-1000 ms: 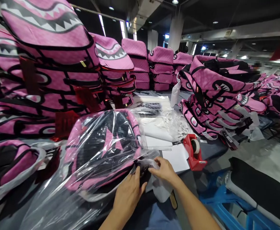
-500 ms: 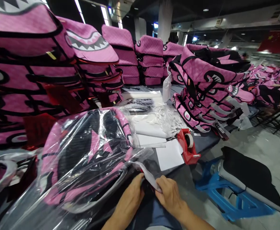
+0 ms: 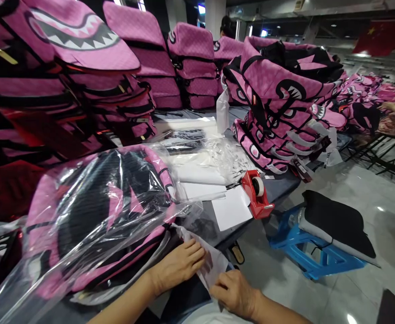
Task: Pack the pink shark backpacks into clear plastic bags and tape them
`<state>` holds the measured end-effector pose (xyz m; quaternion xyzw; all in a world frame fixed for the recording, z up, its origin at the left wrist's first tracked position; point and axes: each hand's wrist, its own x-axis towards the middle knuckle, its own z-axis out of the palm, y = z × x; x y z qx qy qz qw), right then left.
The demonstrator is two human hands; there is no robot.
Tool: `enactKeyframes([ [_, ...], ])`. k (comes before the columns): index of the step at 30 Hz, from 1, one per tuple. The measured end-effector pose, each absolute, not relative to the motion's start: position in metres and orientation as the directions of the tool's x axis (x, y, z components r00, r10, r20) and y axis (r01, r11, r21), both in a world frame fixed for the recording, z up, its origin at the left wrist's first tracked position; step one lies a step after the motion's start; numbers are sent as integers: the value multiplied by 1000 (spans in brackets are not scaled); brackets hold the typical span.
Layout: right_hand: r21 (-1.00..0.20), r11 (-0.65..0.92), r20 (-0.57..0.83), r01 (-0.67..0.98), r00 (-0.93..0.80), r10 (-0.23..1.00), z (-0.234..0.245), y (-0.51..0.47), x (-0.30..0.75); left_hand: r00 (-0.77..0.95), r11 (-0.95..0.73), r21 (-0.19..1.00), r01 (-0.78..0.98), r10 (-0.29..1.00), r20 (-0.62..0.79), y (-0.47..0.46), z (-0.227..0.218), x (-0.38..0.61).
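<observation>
- The left hand (image 3: 180, 264) lay over the upper part of a white wrap (image 3: 213, 260), fingers bent; whether they pinched it could not be told.
- The right hand (image 3: 234, 292) pinched the wrap's lower end with curled fingers.
- The wrap stretched from beside the lower right corner of a pink-and-black backpack (image 3: 83, 225), which lay under clear plastic (image 3: 18, 288).
- A red tape dispenser (image 3: 263, 209) stood beside white paper (image 3: 233, 211).

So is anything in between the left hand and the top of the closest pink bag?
Yes: clear plastic lies over the top of the bag. The left hand is outside it, on the white wrap. I see nothing else in between.
</observation>
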<state>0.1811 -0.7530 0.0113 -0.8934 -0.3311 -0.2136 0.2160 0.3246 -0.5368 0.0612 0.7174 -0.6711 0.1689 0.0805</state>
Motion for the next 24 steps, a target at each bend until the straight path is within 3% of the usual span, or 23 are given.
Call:
enactKeyframes([
  [10,-261,-803,488,536,791,370,2,-754,216,115,-124,-4,-992,-939,324,-517,82,323],
  [13,-272,-759,507,592,759,410,-11,-750,199,143,-125,76,-989,-937,317,-515,86,323],
  [17,-224,-660,483,717,670,564,7,-777,204,88,-53,98,-994,-915,395,-511,91,322],
  [19,-232,-725,549,648,703,453,33,-790,230,73,-56,53,-997,-902,425,-508,96,320],
  [22,-362,-801,651,477,744,149,78,-780,286,70,-78,2,-997,-886,458,-503,102,317],
  [24,-373,-788,622,489,762,178,101,-753,324,100,-114,1,-994,-867,488,-500,101,315],
])
